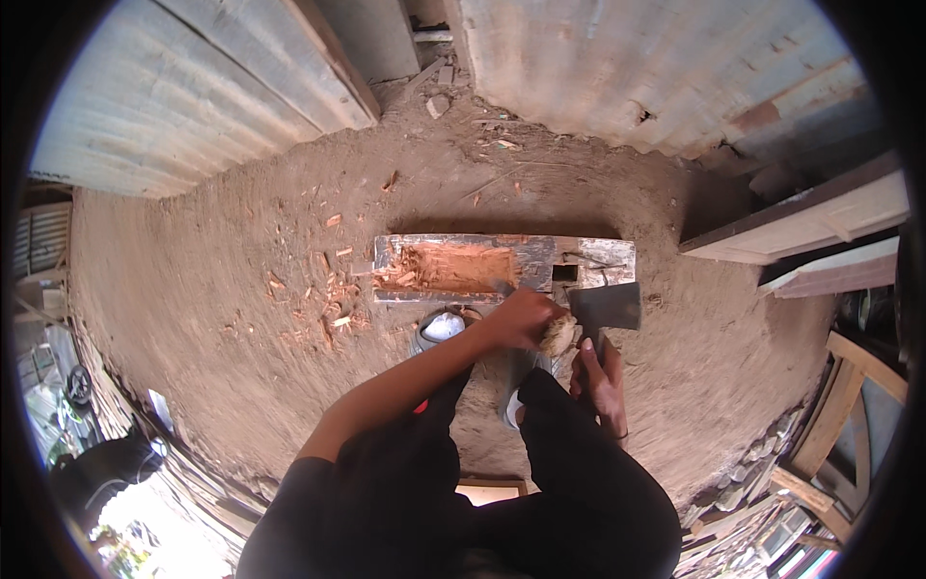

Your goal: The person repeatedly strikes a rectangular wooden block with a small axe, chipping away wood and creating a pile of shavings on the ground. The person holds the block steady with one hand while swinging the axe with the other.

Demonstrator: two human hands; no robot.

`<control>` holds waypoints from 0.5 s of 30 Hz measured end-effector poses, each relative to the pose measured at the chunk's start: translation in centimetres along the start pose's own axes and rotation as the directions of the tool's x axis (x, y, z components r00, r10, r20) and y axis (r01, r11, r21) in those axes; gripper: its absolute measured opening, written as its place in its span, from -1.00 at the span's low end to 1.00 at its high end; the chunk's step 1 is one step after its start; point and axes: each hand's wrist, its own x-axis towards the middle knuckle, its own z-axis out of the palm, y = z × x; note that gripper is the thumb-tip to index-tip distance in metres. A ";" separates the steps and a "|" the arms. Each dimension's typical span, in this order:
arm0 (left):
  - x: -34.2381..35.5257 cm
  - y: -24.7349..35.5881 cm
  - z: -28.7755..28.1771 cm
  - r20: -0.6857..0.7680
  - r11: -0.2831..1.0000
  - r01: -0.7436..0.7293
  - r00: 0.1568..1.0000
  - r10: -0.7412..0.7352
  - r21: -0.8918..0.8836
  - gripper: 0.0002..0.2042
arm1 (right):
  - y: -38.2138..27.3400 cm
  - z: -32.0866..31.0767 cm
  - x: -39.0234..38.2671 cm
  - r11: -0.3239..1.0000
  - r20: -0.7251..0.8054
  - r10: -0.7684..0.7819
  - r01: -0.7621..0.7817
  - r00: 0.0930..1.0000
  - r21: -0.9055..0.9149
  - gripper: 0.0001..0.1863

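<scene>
A thick wooden block (540,256) lies crosswise on the dirt in front of my feet, a reddish hollow cut into its left part and a small dark square hole right of that. My left hand (526,318) is closed round a chisel (503,287), its metal end at the hollow's right side and its frayed, pale butt (559,336) toward me. In my right hand (600,381) is a hatchet (608,307), gripped by its handle, the broad dark head beside the chisel's butt. Whether the two touch, I cannot tell.
Wood chips (333,289) are scattered left of the block and inside its hollow. My shoes (443,328) are just on the near side. Corrugated metal sheets (666,68) stand at the far side. Boards (801,217) lean at the right, and a wooden frame (839,425) stands nearer.
</scene>
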 end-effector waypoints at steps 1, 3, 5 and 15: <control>0.2 -0.5 0.3 -0.011 1.000 0.008 1.000 -0.008 -0.011 -0.44 | -0.1 0.0 -0.1 1.000 -0.012 0.003 -0.003 1.000 0.016 -0.62; 0.3 -1.2 0.8 -0.030 0.999 0.025 0.999 -0.026 -0.035 -0.41 | -0.8 0.2 -0.5 0.999 -0.036 0.013 -0.011 0.999 0.051 -0.62; 0.1 -1.8 1.2 -0.056 0.996 0.069 0.996 -0.072 -0.052 -0.41 | -1.0 0.3 -0.7 0.999 -0.075 0.001 0.003 0.997 0.052 -0.58; 0.7 -2.5 -1.0 -0.312 0.998 -0.044 0.950 0.027 -0.048 -0.50 | -1.5 1.4 -0.5 0.999 -0.062 0.004 -0.002 0.998 0.039 -0.57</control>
